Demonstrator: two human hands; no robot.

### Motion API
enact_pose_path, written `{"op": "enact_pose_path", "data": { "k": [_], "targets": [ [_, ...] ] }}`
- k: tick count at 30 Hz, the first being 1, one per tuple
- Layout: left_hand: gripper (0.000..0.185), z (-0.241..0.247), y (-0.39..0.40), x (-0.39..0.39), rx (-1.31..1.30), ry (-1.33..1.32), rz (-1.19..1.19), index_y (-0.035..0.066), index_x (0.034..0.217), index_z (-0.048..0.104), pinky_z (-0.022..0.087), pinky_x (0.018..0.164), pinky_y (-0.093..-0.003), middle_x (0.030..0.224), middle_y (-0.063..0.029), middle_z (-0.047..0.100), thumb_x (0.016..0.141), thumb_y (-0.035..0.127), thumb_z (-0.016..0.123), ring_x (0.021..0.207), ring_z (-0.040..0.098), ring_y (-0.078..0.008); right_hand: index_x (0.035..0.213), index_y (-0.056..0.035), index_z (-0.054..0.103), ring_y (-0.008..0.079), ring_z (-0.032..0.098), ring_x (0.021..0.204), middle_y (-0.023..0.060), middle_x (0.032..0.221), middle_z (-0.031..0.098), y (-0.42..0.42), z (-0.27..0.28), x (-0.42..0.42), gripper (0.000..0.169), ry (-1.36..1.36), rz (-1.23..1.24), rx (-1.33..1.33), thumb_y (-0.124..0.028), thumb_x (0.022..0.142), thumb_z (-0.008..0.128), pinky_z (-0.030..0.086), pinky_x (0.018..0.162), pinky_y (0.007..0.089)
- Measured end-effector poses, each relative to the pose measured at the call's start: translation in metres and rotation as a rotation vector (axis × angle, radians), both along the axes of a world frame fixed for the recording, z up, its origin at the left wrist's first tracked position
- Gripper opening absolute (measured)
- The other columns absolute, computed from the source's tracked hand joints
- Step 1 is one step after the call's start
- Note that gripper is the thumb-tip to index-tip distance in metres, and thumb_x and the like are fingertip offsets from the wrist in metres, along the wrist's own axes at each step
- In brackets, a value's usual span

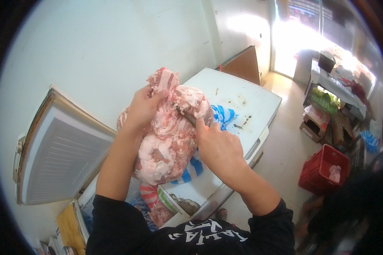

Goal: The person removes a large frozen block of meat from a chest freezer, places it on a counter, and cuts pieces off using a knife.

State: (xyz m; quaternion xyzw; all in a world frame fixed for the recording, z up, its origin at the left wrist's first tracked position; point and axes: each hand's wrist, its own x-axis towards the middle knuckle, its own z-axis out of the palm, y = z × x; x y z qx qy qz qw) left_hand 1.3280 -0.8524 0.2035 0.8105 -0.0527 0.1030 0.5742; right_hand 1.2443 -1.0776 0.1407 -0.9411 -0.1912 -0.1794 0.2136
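A large clump of pale pink, fatty raw meat (166,143) sits on a blue-and-white striped plastic bag (191,167) on the white chest freezer's closed lid (233,86). My left hand (146,103) grips a strip of meat (164,79) at the far end of the clump. In my right hand (218,140) is a knife (186,117), its handle mostly hidden by my fingers. The blade points up and left, and its tip meets the meat beside the strip; how deep it goes is hidden.
At left a freezer lid (73,153) stands raised against the wall. Below it, the open compartment holds bagged meat (161,213). A red plastic crate (316,181) with a pale piece inside stands on the floor at right, near cardboard boxes (312,130). Beside it is a dark blurred shape.
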Motion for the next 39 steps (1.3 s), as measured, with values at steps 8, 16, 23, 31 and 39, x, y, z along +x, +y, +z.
{"op": "enact_pose_path", "data": {
  "k": [8, 16, 23, 31, 39],
  "targets": [
    [0.042, -0.002, -0.016, -0.034, -0.068, -0.466, 0.014, -0.005, 0.141, 0.056, 0.057, 0.083, -0.0291, 0.120, -0.0115, 0.070, 0.102, 0.008, 0.066, 0.096, 0.069, -0.0149, 0.118, -0.0013, 0.056, 0.0372, 0.073, 0.067, 0.0218, 0.088, 0.068, -0.002, 0.003, 0.002, 0.023, 0.037, 0.035, -0.007, -0.010, 0.097, 0.051, 0.057, 0.054, 0.0470],
    [0.039, 0.078, 0.018, -0.058, -0.329, -0.766, 0.059, -0.001, 0.137, 0.057, 0.062, 0.089, -0.0371, 0.119, -0.0154, 0.069, 0.109, 0.025, 0.056, 0.102, 0.070, -0.0213, 0.120, -0.0054, 0.056, 0.0407, 0.073, 0.071, 0.0213, 0.088, 0.069, -0.006, 0.002, 0.001, 0.023, 0.090, 0.018, -0.014, -0.018, 0.102, 0.052, 0.058, 0.060, 0.0506],
    [0.053, 0.056, 0.054, -0.040, -0.431, -0.519, -0.465, 0.003, 0.148, 0.047, 0.053, 0.105, -0.0429, 0.141, -0.0123, 0.059, 0.104, 0.023, 0.066, 0.127, 0.060, -0.0248, 0.118, -0.0043, 0.061, 0.0398, 0.071, 0.083, 0.0213, 0.091, 0.071, -0.019, -0.005, 0.007, 0.027, -0.055, 0.154, 0.150, -0.027, 0.106, 0.055, 0.055, 0.075, 0.0494],
    [0.056, 0.026, 0.064, -0.079, -0.498, -0.460, -0.261, 0.004, 0.151, 0.043, 0.053, 0.101, -0.0346, 0.144, -0.0135, 0.058, 0.101, 0.009, 0.067, 0.120, 0.062, -0.0191, 0.115, -0.0025, 0.067, 0.0414, 0.068, 0.083, 0.0211, 0.086, 0.071, -0.028, -0.015, -0.024, 0.028, 0.132, 0.019, 0.478, -0.027, 0.102, 0.063, 0.051, 0.076, 0.0479],
    [0.054, 0.023, 0.070, -0.141, -0.621, -0.602, -0.274, 0.007, 0.150, 0.045, 0.056, 0.104, -0.0446, 0.138, -0.0106, 0.060, 0.101, 0.009, 0.066, 0.120, 0.065, -0.0258, 0.115, -0.0007, 0.065, 0.0131, 0.057, 0.064, 0.0055, 0.073, 0.062, -0.043, -0.025, -0.061, 0.026, 0.192, 0.172, 0.766, -0.023, 0.103, 0.067, 0.045, 0.062, 0.0324]
  ]
}}
